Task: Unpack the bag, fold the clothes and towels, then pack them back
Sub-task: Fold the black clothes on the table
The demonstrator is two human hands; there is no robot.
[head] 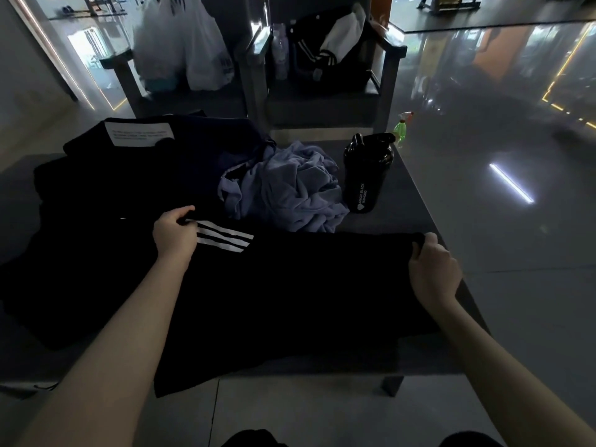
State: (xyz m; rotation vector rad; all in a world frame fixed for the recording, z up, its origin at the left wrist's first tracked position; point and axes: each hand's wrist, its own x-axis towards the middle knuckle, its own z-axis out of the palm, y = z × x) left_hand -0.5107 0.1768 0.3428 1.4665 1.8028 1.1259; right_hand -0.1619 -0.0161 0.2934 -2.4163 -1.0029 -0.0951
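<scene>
A black garment with three white stripes (290, 291) lies spread across the near part of the low grey table (409, 201). My left hand (174, 235) pinches its far edge right beside the stripes. My right hand (433, 269) grips the garment's far right corner near the table's right edge. A crumpled lavender cloth (287, 188) is heaped in the middle of the table. Behind my left hand lies a pile of dark clothes (129, 175) with a white printed label on top.
A black shaker bottle (366, 175) stands right of the lavender cloth. A green spray bottle (401, 129) is beyond the table's far right corner. Two dark chairs behind hold white plastic bags (190, 43) and a black bag (329, 50). Glossy floor lies to the right.
</scene>
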